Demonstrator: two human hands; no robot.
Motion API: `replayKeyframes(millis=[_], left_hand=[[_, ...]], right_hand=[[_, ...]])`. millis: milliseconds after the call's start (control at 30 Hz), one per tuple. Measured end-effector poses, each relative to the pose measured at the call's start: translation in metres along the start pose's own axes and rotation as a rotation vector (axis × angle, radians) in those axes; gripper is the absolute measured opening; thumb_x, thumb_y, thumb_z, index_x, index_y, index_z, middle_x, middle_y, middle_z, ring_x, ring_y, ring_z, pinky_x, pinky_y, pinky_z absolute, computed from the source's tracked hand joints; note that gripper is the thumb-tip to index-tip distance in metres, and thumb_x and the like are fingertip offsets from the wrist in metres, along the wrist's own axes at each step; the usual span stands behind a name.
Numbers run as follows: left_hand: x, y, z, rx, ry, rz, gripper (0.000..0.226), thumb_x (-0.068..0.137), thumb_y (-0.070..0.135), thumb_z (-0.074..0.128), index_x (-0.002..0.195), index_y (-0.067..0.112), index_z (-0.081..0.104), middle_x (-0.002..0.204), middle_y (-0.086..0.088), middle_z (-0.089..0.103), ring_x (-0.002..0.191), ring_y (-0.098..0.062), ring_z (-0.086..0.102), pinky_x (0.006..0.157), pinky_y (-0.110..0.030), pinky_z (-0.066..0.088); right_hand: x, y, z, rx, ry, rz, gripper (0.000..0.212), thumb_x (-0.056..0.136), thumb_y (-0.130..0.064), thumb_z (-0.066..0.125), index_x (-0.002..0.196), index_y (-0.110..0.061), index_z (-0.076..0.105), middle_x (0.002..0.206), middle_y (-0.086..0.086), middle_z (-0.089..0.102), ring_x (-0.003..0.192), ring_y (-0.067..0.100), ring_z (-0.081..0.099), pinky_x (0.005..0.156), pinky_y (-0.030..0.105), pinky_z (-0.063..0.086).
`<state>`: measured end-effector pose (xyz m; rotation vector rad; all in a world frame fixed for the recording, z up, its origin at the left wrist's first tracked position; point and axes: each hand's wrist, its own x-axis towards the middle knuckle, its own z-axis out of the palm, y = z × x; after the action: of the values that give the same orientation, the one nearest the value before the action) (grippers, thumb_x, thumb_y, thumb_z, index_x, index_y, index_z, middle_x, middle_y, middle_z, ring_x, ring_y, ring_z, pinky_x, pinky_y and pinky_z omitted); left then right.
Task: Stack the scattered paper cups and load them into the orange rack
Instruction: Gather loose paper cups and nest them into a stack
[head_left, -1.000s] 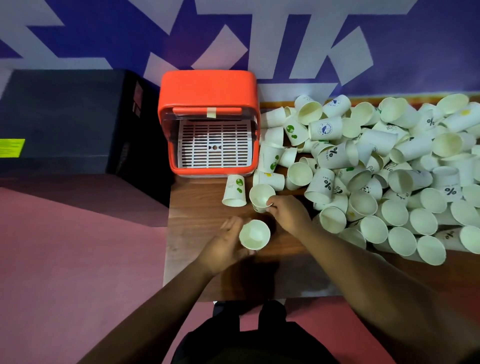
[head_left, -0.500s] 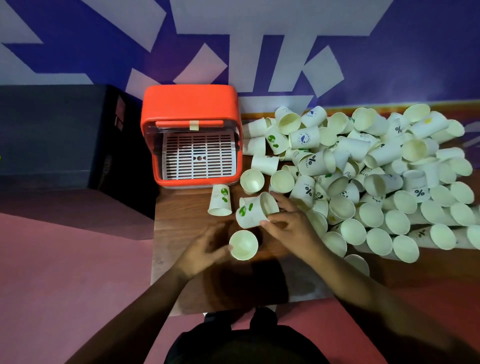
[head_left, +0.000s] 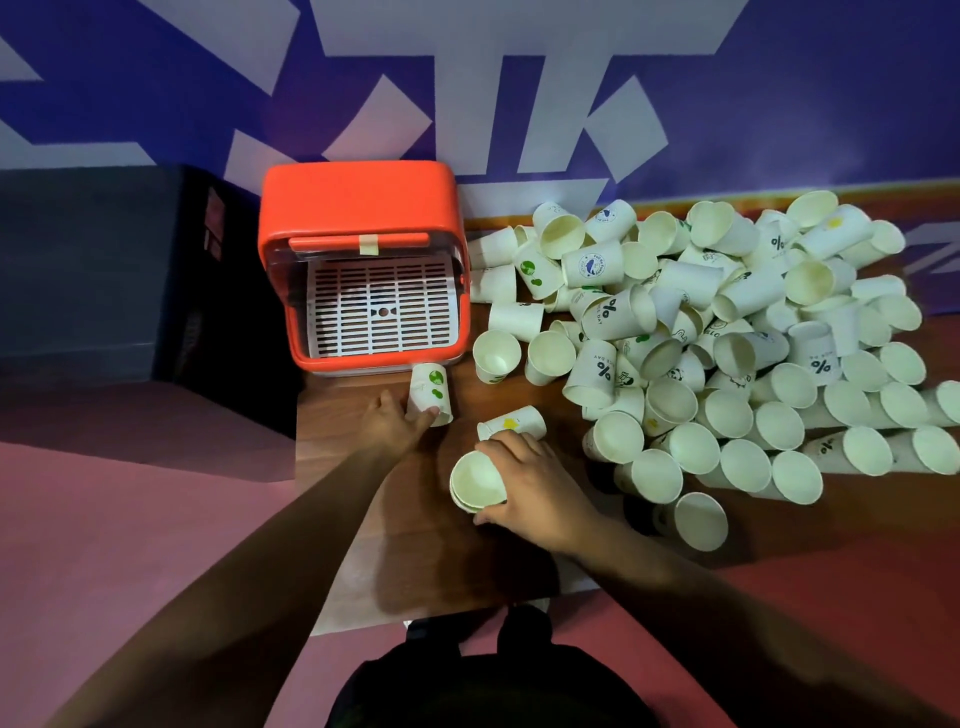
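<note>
Where the room shows at all, we record a purple wall (head_left: 779, 104) painted with large white angular shapes, a pink-red floor (head_left: 130, 493), and a dark box (head_left: 104, 270) at the left whose reddish side label is too blurred to read. Item one, the counter (head_left: 426, 551): brown wood grain, set against the wall. Item two, the orange rack (head_left: 358, 202): at the counter's far left corner, front open, a white slotted grid (head_left: 382, 312) inside, a strip of pale tape (head_left: 369, 244) on its upper bar. Item three, the heap of cups (head_left: 727, 364): white paper, lying every way, filling the counter to the right of the rack. Markings we can read: a bold "%" with the word "DAY" beside it on one cup (head_left: 597, 371) and on several others; a round blue emblem on another (head_left: 592, 264), lettering too small to read. Item four, the green-marked cup (head_left: 430, 389): mouth down on the counter, just in front of the rack, gripped by the left hand (head_left: 389, 423). Item five, the stack (head_left: 477, 480): nested cups, mouth toward us, held in the curled fingers of the right hand (head_left: 540, 493) near the counter's middle. Item six, the yellow-marked cup (head_left: 511, 422): on its side, just beyond the right hand.
</note>
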<state>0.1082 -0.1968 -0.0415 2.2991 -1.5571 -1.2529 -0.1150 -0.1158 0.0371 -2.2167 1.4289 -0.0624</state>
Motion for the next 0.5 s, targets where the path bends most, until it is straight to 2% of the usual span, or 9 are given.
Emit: replayKeyframes(millis=[100, 167, 233, 300, 367, 400, 433, 500], left_hand=[[0.001, 0.005, 0.008, -0.013, -0.004, -0.066, 0.084, 0.088, 0.062, 0.061, 0.146, 0.006, 0.037, 0.146, -0.016, 0.047, 0.128, -0.033, 0.051, 0.098, -0.044, 0.048], [-0.001, 0.010, 0.012, -0.026, -0.018, -0.085, 0.078, 0.090, 0.056, 0.062, 0.146, 0.007, 0.037, 0.145, -0.015, 0.049, 0.126, -0.034, 0.053, 0.094, -0.040, 0.047], [-0.002, 0.012, 0.016, -0.018, -0.024, -0.074, 0.072, 0.093, 0.052, 0.060, 0.144, 0.006, 0.039, 0.143, -0.016, 0.052, 0.125, -0.034, 0.055, 0.087, -0.036, 0.043], [-0.002, 0.012, 0.017, -0.034, -0.009, -0.057, 0.067, 0.094, 0.049, 0.059, 0.142, 0.005, 0.042, 0.140, -0.018, 0.055, 0.124, -0.036, 0.055, 0.089, -0.036, 0.043], [-0.003, 0.011, 0.016, -0.083, 0.006, -0.060, 0.065, 0.092, 0.045, 0.063, 0.140, 0.005, 0.045, 0.138, -0.017, 0.057, 0.123, -0.036, 0.055, 0.094, -0.038, 0.044], [-0.005, 0.011, 0.015, -0.117, 0.011, -0.071, 0.065, 0.090, 0.043, 0.065, 0.139, 0.005, 0.045, 0.138, -0.017, 0.057, 0.123, -0.036, 0.056, 0.094, -0.038, 0.045], [-0.006, 0.009, 0.014, -0.158, 0.014, -0.083, 0.064, 0.089, 0.041, 0.067, 0.139, 0.006, 0.045, 0.137, -0.016, 0.057, 0.122, -0.035, 0.056, 0.094, -0.038, 0.046], [-0.011, 0.007, 0.011, -0.256, 0.019, -0.095, 0.066, 0.083, 0.043, 0.068, 0.135, 0.009, 0.046, 0.136, -0.015, 0.057, 0.119, -0.034, 0.057, 0.093, -0.040, 0.047]], right_hand=[[0.004, 0.004, 0.018, -0.027, -0.040, 0.025, 0.082, 0.068, -0.051, 0.077, 0.137, -0.023, 0.041, 0.133, 0.002, 0.044, 0.125, 0.025, 0.040, 0.107, 0.040, 0.036], [0.004, 0.007, 0.024, 0.006, -0.077, 0.063, 0.085, 0.071, -0.050, 0.076, 0.141, -0.025, 0.036, 0.138, 0.002, 0.039, 0.129, 0.026, 0.036, 0.109, 0.043, 0.034], [0.004, 0.009, 0.025, 0.090, -0.105, 0.089, 0.087, 0.074, -0.056, 0.072, 0.145, -0.025, 0.033, 0.143, 0.001, 0.035, 0.133, 0.022, 0.031, 0.113, 0.041, 0.031], [0.002, 0.011, 0.021, 0.235, -0.022, 0.131, 0.075, 0.083, -0.057, 0.063, 0.144, -0.020, 0.040, 0.145, 0.001, 0.038, 0.134, 0.019, 0.033, 0.113, 0.037, 0.030], [0.000, 0.024, 0.017, 0.292, 0.151, 0.197, 0.053, 0.095, -0.039, 0.051, 0.140, -0.012, 0.047, 0.142, 0.007, 0.044, 0.131, 0.023, 0.042, 0.111, 0.039, 0.036], [-0.001, 0.034, 0.015, 0.256, 0.194, 0.224, 0.049, 0.094, -0.028, 0.048, 0.139, -0.009, 0.048, 0.142, 0.009, 0.046, 0.130, 0.026, 0.044, 0.110, 0.041, 0.038], [-0.001, 0.044, 0.014, 0.211, 0.188, 0.236, 0.051, 0.090, -0.017, 0.049, 0.140, -0.008, 0.047, 0.143, 0.010, 0.045, 0.131, 0.028, 0.045, 0.109, 0.043, 0.039], [-0.001, 0.060, 0.015, 0.134, 0.020, 0.206, 0.067, 0.080, -0.002, 0.055, 0.146, -0.013, 0.041, 0.151, 0.007, 0.038, 0.138, 0.026, 0.038, 0.112, 0.042, 0.035]])
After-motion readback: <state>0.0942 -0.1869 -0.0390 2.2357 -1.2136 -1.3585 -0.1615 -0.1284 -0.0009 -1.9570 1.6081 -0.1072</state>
